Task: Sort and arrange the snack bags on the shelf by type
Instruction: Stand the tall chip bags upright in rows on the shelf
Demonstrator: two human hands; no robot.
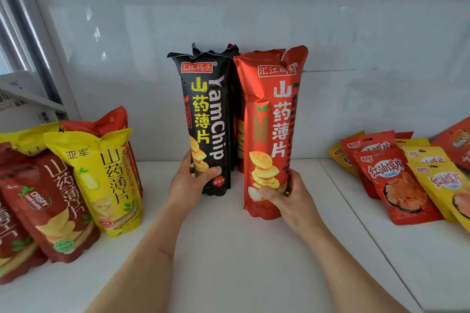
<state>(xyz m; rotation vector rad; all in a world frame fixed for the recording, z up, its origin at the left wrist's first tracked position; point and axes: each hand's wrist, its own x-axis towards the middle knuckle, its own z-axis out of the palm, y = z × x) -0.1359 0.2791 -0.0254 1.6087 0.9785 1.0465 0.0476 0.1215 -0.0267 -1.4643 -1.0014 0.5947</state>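
Snack bags [63, 185] left, small pouches [396, 185] right of held bags [236, 119].

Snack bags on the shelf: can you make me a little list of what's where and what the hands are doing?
left hand: holds tall black bag upright
right hand: holds tall red bag upright
tall bags: side by side, middle of white shelf
more behind them: yes, number unclear
left pile: yellow bag, dark red bag
right pile: small red pouch, small yellow pouch

Behind my shelf stands a pale glossy wall [279, 12], with a grey window frame [30, 33] at the left edge
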